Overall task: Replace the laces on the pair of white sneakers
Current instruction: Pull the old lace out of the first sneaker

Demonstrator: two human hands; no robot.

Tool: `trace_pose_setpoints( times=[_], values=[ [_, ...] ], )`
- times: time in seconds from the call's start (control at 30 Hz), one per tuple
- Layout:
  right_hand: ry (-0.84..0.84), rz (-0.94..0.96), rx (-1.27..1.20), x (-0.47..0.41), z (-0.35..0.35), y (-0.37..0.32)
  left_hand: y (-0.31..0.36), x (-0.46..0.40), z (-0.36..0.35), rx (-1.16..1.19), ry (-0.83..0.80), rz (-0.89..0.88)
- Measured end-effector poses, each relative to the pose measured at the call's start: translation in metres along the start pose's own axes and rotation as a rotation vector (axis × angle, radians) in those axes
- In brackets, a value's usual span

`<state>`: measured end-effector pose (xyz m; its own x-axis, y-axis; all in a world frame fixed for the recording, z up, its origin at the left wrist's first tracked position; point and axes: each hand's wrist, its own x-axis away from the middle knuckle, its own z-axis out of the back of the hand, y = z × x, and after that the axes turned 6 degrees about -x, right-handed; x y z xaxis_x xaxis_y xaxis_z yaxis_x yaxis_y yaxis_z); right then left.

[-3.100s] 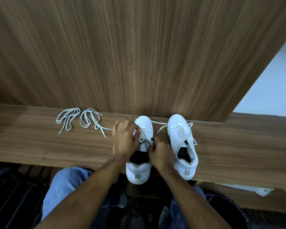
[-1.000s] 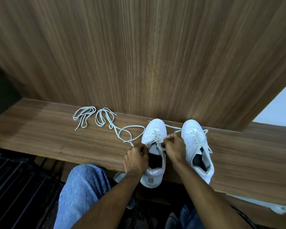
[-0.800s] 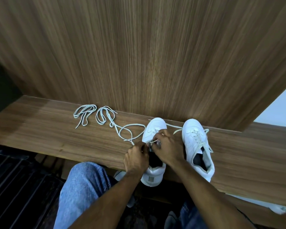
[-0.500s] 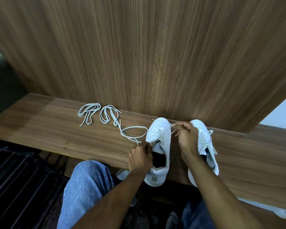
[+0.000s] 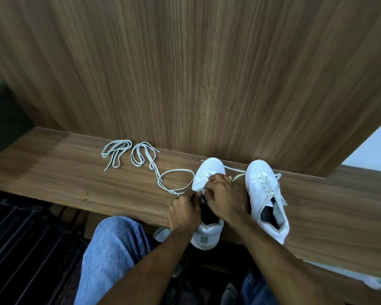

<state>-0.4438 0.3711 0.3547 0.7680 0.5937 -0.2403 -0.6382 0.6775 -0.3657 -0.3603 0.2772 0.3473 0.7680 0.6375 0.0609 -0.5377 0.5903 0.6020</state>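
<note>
Returned from its raised position above the brown wood-grain surface (image 5: 75, 181), the right hand (image 5: 223, 198) joins the left hand (image 5: 184, 211) over the left white leather sneaker (image 5: 207, 216), both sets of fingers pinching its pale flat lace (image 5: 176, 170).

Dim, even indoor light, soft shadows, wide-angle bending at the edges, mostly sharp focus

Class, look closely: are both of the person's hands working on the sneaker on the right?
No, both the left hand and right hand are on the left sneaker; the right sneaker stands untouched beside it.
</note>
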Motion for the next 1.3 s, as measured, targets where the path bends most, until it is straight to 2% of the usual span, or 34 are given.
trace_pose_setpoints(
  times=[0.07,0.13,0.2,0.27,0.33,0.5,0.57,0.63,0.67,0.77,0.87,0.93,1.0,1.03,1.1,1.17,1.3],
  values=[
    [0.113,-0.203,-0.433,-0.006,0.017,-0.001,0.0,0.0,0.0,0.006,0.002,0.003],
    [0.383,-0.344,-0.814,-0.011,0.041,-0.001,0.001,0.0,0.001,0.003,-0.002,0.012],
    [0.656,-0.377,-0.895,-0.013,0.067,0.005,0.002,0.0,0.0,-0.001,-0.008,0.016],
    [0.716,-0.374,-0.755,-0.015,0.079,0.012,0.002,0.0,0.0,-0.003,-0.002,0.022],
    [0.588,-0.345,-0.484,-0.013,0.072,0.017,0.001,0.0,0.0,-0.003,-0.003,0.023],
    [0.069,-0.036,0.003,0.002,0.02,0.012,0.001,0.001,0.0,-0.001,-0.001,0.005],
    [-0.016,0.011,0.168,0.008,0.001,0.002,0.001,0.0,0.0,-0.005,-0.005,-0.001],
    [0.008,0.016,0.157,0.011,-0.009,-0.003,0.0,0.0,0.001,-0.011,-0.008,-0.006],
    [0.029,-0.005,0.067,0.01,-0.011,-0.002,0.0,0.0,0.001,-0.011,-0.007,-0.007],
    [0.059,-0.216,-0.401,0.001,0.0,0.005,0.001,0.003,0.003,-0.002,0.002,-0.004],
    [0.328,-0.379,-0.807,-0.006,0.031,0.007,0.004,0.004,0.004,-0.004,0.004,-0.003],
    [0.528,-0.446,-0.938,-0.011,0.056,0.011,0.004,0.004,0.004,-0.001,0.013,-0.006],
    [0.577,-0.476,-0.902,-0.015,0.078,0.018,0.004,0.004,0.004,-0.003,0.019,-0.003],
    [0.504,-0.487,-0.803,-0.017,0.082,0.023,0.003,0.003,0.003,-0.003,0.024,0.001],
    [0.272,-0.515,-0.437,-0.013,0.08,0.027,0.002,0.003,0.002,-0.003,0.033,0.005],
    [0.135,-0.449,-0.156,0.001,0.068,0.024,0.002,0.004,0.001,-0.003,0.034,0.001],
    [-0.119,-0.313,-0.098,0.027,0.036,-0.003,0.002,0.002,0.001,-0.036,0.032,-0.002]
  ],
)
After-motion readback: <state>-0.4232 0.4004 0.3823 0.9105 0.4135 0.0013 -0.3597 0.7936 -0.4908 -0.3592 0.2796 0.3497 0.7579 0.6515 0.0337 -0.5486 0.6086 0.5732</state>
